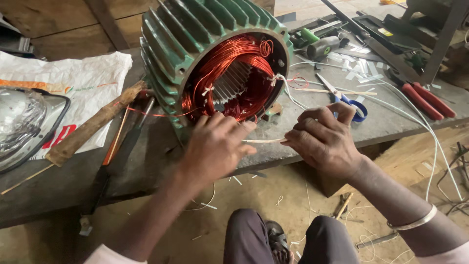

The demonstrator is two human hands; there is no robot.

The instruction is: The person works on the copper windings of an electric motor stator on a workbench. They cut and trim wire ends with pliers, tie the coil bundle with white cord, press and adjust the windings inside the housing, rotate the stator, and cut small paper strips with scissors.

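A green ribbed cast-metal motor housing (195, 39) lies on its side on the grey desk (303, 127), its open end showing bright copper wire windings (229, 73) tied with white cord. Left of the housing lie a rough wooden stick (93, 124) and a white printed plastic sack (73, 78), with a clear domed cover (19, 122) at the far left. Right of the housing sit blue-handled scissors (347, 100), and further right red-handled pliers (427, 100) and scattered white paper scraps. A white cord (420, 127) trails from the windings past the scissors and over the desk edge.

Just below the housing's open end, the left hand (215, 146) is loosely curled, its fingertips pressing against the lower windings and pinching one end of a thin pale strip (264, 141). The right hand (325, 139), right of the housing, is closed around the strip's other end, thumb and fingers folded tight. The strip spans the gap between both hands, above the desk edge.
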